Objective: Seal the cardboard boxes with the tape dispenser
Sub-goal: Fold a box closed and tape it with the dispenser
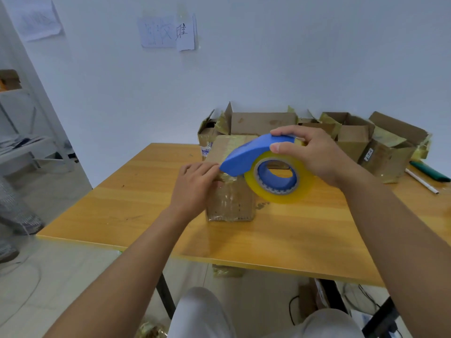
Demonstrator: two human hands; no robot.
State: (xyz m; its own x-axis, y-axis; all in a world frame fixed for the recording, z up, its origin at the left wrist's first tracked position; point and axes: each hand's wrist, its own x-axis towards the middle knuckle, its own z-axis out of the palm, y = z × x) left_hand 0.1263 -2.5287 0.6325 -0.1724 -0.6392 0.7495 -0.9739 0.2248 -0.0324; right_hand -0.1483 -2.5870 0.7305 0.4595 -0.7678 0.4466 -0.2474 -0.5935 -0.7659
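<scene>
Right hand (314, 154) holds the blue tape dispenser (258, 159) just above the small box (231, 198), nose pointing left; left hand (197, 181) presses the tape end on the box's near top edge

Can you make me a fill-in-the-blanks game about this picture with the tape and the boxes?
1. The right hand grips a tape dispenser whose plastic body is coloured ____.
2. The left hand rests on the near top edge of a small brown box made of ____.
3. The box stands on a table with a top made of ____.
4. The open cardboard boxes sit at the far edge of the table, by the ____.

Missing words: blue; cardboard; wood; wall
</scene>
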